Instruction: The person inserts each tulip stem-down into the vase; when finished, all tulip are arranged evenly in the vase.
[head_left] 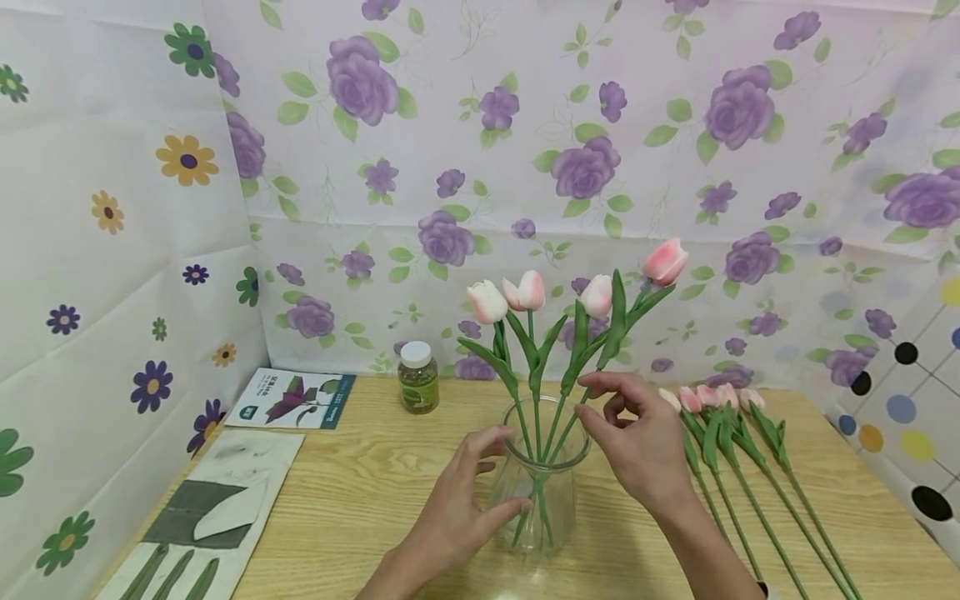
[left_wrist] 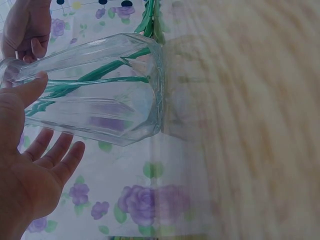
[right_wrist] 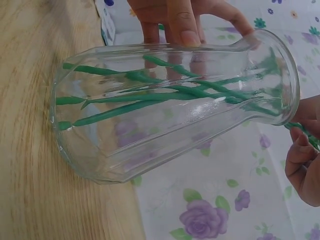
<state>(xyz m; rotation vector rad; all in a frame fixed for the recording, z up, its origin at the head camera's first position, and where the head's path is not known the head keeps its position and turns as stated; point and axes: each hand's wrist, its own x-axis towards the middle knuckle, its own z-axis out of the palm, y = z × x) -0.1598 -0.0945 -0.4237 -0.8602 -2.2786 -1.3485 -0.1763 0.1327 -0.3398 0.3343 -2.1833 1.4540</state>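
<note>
With the left hand (head_left: pixel 457 500) spread loosely, steady the upright glass vase (head_left: pixel 567 504) on the table (head_left: pixel 360 475); ease the rightmost inserted tulip (head_left: pixel 615 321), its stem pinched by the right hand (head_left: pixel 641 450), without levering the rim. Stems cross inside, making individual bases hard to trace; at far right, the loose tulips' (head_left: pixel 726 437) lower ends are cut off.

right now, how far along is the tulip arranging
Done: three tulips stand in the glass vase. In hand: the right hand pinches a fourth tulip, its stem already inside the rim, while the left hand cups the vase. Apparently remaining: several loose tulips lying on the table.
</note>
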